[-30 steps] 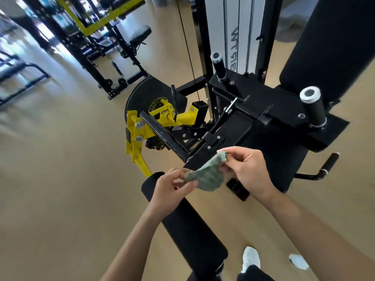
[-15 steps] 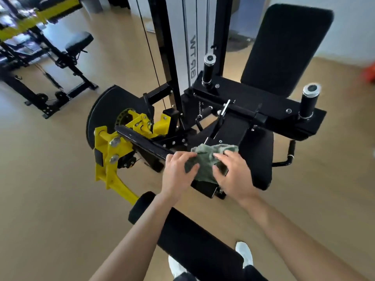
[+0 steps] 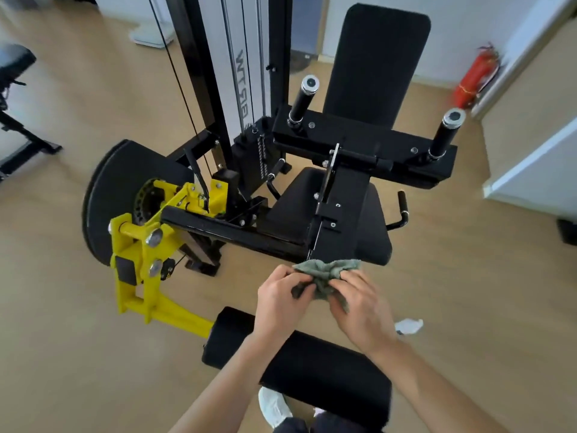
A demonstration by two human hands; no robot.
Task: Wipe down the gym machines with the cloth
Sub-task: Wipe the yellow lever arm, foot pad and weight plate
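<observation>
Cloth point(image 3: 324, 271) first: it is a small grey-green terry rag, crumpled into a loose wad with deep folds and a nubby pile. I have it in both hands just in front of the leg-extension machine's black seat pad point(image 3: 359, 242). Its upper edge overlaps the seat's front lip in my view, and I cannot tell whether it touches the pad. My left hand point(image 3: 281, 304) has its fingers curled in, pinching the wad's left side between thumb and fingertips. My right hand point(image 3: 362, 307) is curled likewise, gripping the right side, with a flap of cloth trailing under its fingers. The two hands sit close together.

Behind the seat pad rises the black backrest point(image 3: 377, 64), flanked by two upright black grips point(image 3: 304, 101) with silver end caps. To the seat's left is the yellow lever arm point(image 3: 140, 260), and behind the seat on that side stands the weight stack point(image 3: 243, 73) with its cables. In front of the seat, below my wrists, lies the thick black roller pad point(image 3: 312, 364). Well behind the seat to the right, a red fire extinguisher point(image 3: 473, 79) stands by the wall. A white shoe point(image 3: 274, 407) shows at the roller pad's near edge, on the wooden floor point(image 3: 62, 339).
</observation>
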